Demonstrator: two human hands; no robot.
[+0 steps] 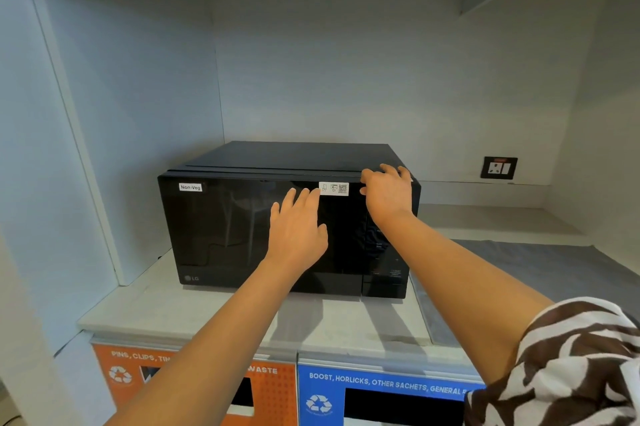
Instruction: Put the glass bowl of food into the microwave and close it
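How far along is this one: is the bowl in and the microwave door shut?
The microwave door looks flush with the front, so closing appears done or nearly so. In hand: the left hand lies flat on the door glass, and the right hand grips the top right corner. No glass bowl shows on the counter, and the dark door hides the inside, so I cannot confirm it is in. Left: letting go.

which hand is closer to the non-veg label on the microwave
Left. The left hand lies flat on the door, right of the Non-Veg label. The right hand grips the microwave at its top right corner, farther away.
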